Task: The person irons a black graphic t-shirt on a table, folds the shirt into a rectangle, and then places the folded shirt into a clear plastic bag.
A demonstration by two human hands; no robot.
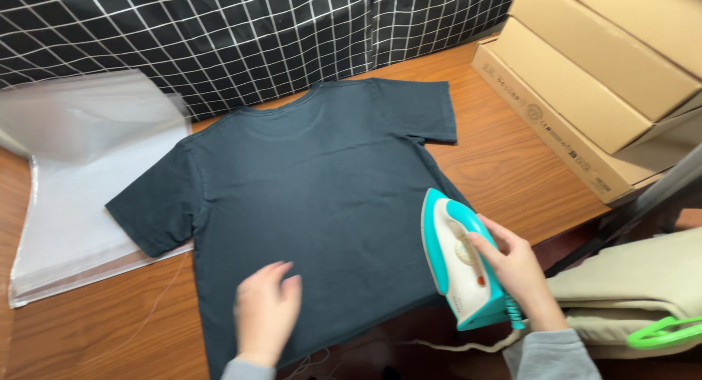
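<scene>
Three flat brown cardboard boxes (585, 80) sit stacked at the upper right of a wooden counter (512, 161), the lowest one carrying a narrow strip of small dark print along its long edge. At the left lies a pile of clear plastic bags (66, 204), one sheet lifted and blurred.

A dark T-shirt (322, 197) is spread flat in the middle of the counter, collar toward the far edge, both short sleeves out to the sides. One sleeve overlaps the plastic bags.

The person's right hand (515, 267) grips the handle of a teal and white iron (461, 259), fingers curled around it. The iron rests on the shirt's right side near the hem, its tip pointing away from the person. The left hand (267, 310) lies on the shirt's lower part, fingers loosely together and slightly blurred, holding nothing.

Behind the counter hangs black cloth with a white grid pattern (219, 36). At the lower right sits a beige padded seat (636, 285) with a bright green plastic hanger (662, 332) on it.
</scene>
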